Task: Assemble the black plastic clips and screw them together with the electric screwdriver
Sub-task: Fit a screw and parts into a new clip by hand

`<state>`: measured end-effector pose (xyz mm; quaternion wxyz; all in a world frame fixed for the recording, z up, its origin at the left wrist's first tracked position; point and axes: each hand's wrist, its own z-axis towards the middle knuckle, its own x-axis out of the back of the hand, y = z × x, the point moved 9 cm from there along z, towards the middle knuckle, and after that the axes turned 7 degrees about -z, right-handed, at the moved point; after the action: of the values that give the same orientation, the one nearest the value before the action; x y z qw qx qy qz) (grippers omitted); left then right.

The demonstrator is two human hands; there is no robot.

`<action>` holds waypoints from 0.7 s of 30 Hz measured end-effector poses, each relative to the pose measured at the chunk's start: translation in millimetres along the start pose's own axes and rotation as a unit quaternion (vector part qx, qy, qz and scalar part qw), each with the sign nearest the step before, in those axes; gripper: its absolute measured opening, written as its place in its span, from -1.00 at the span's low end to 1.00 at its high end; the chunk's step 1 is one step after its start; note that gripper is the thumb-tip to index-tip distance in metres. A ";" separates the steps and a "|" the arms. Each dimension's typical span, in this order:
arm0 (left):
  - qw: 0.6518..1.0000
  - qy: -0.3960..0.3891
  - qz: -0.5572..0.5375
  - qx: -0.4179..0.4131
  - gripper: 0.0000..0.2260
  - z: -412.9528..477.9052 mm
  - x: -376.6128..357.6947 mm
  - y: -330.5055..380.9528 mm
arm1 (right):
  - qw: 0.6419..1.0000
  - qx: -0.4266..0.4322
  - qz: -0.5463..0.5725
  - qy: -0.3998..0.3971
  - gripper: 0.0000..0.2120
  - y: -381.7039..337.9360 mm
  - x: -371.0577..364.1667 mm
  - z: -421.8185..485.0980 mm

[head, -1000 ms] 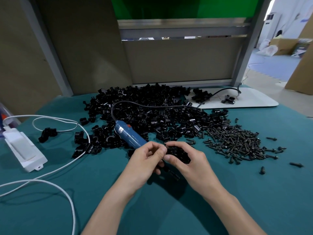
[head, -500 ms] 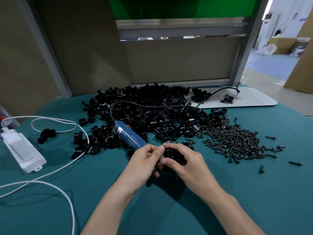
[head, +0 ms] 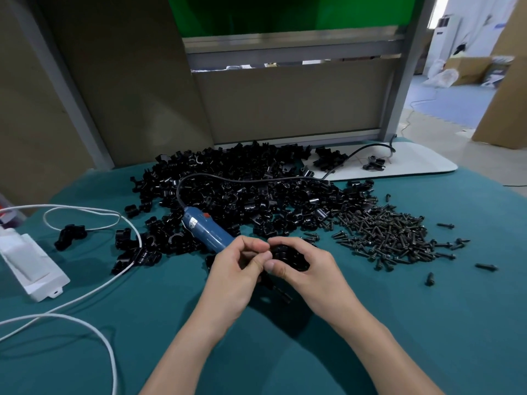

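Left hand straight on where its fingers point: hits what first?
Likely the black clip gripped by the right hand; the left hand has its fingertips right at its edge. Whether they touch is unclear.

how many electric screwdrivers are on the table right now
1: the blue electric screwdriver lies on the near edge of the black clip pile, just beyond the left hand. The pile could hide others.

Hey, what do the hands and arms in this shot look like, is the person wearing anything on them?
Nothing worn that shows: the left hand and right hand are bare, with no gloves, rings or watch in view. The left forearm and right forearm are bare too, no sleeve before the frame's edge.
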<state>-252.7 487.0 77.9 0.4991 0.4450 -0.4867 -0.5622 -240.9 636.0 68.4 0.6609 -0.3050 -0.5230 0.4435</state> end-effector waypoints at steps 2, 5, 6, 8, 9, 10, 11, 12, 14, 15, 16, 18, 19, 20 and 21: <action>0.999 0.011 0.024 -0.039 -0.89 -0.9 -3.3 7.6 | 0.998 -0.018 0.050 0.023 -0.76 5.0 9.0 2.1; 0.991 0.018 0.100 -0.089 -0.91 8.9 -19.7 17.9 | 0.961 -0.064 0.240 0.125 -0.81 19.2 40.6 6.3; 0.984 0.004 0.147 -0.101 -0.91 16.0 -32.3 20.1 | 0.928 -0.082 0.325 0.164 -0.75 28.3 53.1 6.4; 0.959 -0.058 0.248 -0.123 -0.91 31.5 -68.5 22.0 | 0.848 -0.107 0.469 0.224 -0.66 46.1 74.7 3.4; 0.937 -0.096 0.303 -0.142 -0.91 38.0 -89.5 22.7 | 0.815 -0.109 0.514 0.245 -0.67 52.4 84.4 1.1; 0.909 -0.131 0.358 -0.170 -0.87 43.2 -111.2 22.9 | 0.787 -0.106 0.548 0.262 -0.68 57.9 93.4 -1.2; 0.874 -0.164 0.410 -0.203 -0.84 46.6 -132.3 21.2 | 0.760 -0.100 0.579 0.277 -0.69 62.3 100.9 -4.0; 0.833 -0.195 0.463 -0.232 -0.81 48.1 -152.0 18.0 | 0.732 -0.094 0.607 0.293 -0.71 66.7 107.1 -7.0; 0.740 -0.240 0.567 -0.271 -0.78 49.5 -182.2 8.2 | 0.683 -0.082 0.654 0.313 -0.74 72.3 115.5 -10.2; 0.704 -0.257 0.599 -0.281 -0.78 49.8 -192.5 3.5 | 0.668 -0.076 0.670 0.315 -0.74 73.6 117.8 -10.8; 0.680 -0.269 0.619 -0.285 -0.78 50.6 -199.7 0.2 | 0.658 -0.072 0.681 0.312 -0.74 74.4 119.0 -10.9; 0.662 -0.274 0.638 -0.282 -0.75 53.7 -207.0 -2.2 | 0.646 -0.069 0.698 0.299 -0.72 75.1 117.2 -9.3; 0.656 -0.272 0.645 -0.281 -0.74 55.3 -208.8 -2.6 | 0.645 -0.070 0.702 0.293 -0.71 75.0 115.9 -8.5; 0.649 -0.268 0.654 -0.281 -0.73 56.0 -210.6 -2.8 | 0.645 -0.073 0.703 0.291 -0.71 75.2 114.6 -7.9; 0.642 -0.266 0.662 -0.282 -0.73 55.4 -212.5 -2.9 | 0.645 -0.076 0.703 0.290 -0.70 75.5 113.5 -7.4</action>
<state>-285.2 704.1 85.3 0.6882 -0.3270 -0.5809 -0.2864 -247.2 770.9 48.8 0.2432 -0.7434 0.0344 0.6222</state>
